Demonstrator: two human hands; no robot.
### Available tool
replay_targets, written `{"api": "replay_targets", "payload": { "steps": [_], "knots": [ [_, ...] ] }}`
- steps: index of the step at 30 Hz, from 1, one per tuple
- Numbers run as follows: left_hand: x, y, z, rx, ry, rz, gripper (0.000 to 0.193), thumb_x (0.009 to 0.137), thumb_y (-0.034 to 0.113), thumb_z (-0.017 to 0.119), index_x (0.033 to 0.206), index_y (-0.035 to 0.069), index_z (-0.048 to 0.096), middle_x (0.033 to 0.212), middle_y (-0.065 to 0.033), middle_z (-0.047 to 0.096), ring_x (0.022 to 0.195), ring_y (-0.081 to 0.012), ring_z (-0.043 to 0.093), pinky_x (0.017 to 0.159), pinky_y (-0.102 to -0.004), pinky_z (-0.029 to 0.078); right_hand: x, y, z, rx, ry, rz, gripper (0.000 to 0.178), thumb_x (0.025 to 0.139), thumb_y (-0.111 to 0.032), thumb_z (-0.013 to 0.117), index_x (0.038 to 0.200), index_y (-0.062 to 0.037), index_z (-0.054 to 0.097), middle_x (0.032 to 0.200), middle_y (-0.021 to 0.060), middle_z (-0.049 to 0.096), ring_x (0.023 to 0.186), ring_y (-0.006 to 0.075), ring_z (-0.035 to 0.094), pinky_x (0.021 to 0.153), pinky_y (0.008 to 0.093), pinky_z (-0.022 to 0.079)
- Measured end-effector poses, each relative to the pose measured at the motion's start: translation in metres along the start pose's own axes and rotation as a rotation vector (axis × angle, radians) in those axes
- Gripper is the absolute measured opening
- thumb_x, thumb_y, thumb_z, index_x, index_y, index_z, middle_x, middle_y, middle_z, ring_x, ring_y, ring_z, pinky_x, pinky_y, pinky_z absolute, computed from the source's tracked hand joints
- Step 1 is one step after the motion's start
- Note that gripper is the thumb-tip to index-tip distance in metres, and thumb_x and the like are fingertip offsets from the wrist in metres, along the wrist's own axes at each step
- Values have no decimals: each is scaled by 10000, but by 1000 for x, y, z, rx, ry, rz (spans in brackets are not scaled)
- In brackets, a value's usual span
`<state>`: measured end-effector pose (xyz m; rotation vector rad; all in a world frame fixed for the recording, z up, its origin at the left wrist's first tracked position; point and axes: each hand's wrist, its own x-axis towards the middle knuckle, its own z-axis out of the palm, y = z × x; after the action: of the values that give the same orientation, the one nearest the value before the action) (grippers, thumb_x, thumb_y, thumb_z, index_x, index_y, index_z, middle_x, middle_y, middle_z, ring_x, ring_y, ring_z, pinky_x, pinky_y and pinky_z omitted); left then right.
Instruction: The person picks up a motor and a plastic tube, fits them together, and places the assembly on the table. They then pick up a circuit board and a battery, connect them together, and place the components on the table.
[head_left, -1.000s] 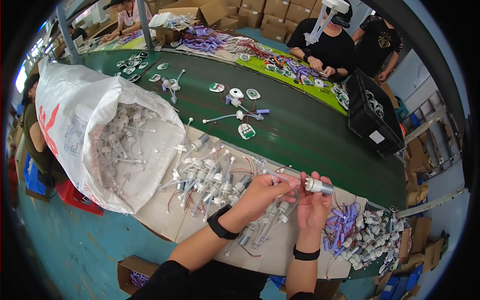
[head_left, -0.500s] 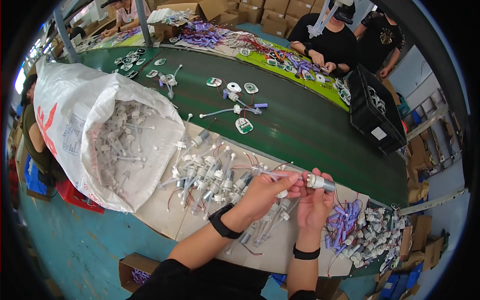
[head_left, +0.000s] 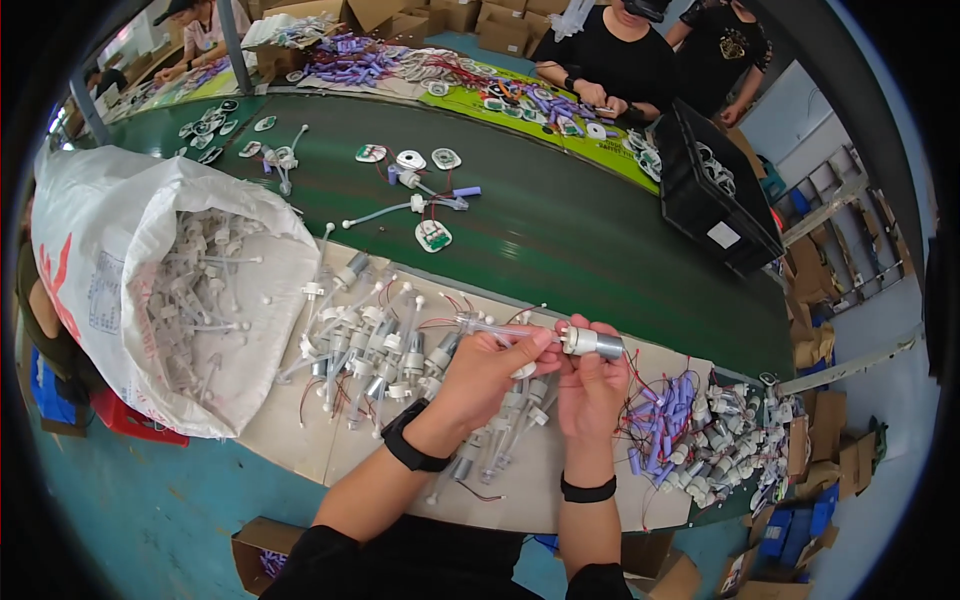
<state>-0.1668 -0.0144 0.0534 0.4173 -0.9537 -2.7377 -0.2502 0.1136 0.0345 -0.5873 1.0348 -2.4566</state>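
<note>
Right fingers [head_left: 592, 370] clamp the silver-white cylinder [head_left: 593, 344] between them, left fingers [head_left: 528, 347] pinching a clear tube [head_left: 494, 328] beside it.

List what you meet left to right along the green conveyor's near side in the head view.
White plastic sack, heap of clear-tubed parts, left hand, right hand, purple cylinders, heap of silver-white cylinders.

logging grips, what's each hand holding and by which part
Left hand: clear tube, pinched near its right end. Right hand: silver-and-white motor, by its body.
</note>
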Motion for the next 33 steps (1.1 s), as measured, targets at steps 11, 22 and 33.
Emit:
{"api": "replay_targets", "payload": {
  "steps": [11, 22, 33],
  "knots": [
    [2, 0, 2, 15, 16, 44, 236, 954, 188, 687, 1045, -28, 703, 981, -102, 708, 883, -165, 679, 824, -286, 563, -1, -2, 6, -55, -10, -40, 404, 906, -99, 721, 1263, -20, 547, 1282, 175, 629, 1185, 340, 617, 1007, 441, 520],
    [2, -5, -5, 58, -11, 61, 209, 946, 168, 696, 1037, -20, 707, 968, -84, 701, 887, -150, 663, 808, -283, 536, -2, 5, -1, -146, -68, -76, 393, 898, -69, 720, 1243, -25, 538, 1302, 181, 611, 1242, 364, 569, 1075, 474, 459],
    [8, -6, 2, 102, -10, 15, 308, 990, 235, 641, 1141, -31, 673, 1108, -87, 687, 980, -159, 641, 907, -313, 525, 8, -20, 24, -296, -17, -90, 521, 932, -68, 677, 1383, -28, 420, 1225, 206, 620, 1154, 324, 616, 1062, 485, 468]
  ]
}}
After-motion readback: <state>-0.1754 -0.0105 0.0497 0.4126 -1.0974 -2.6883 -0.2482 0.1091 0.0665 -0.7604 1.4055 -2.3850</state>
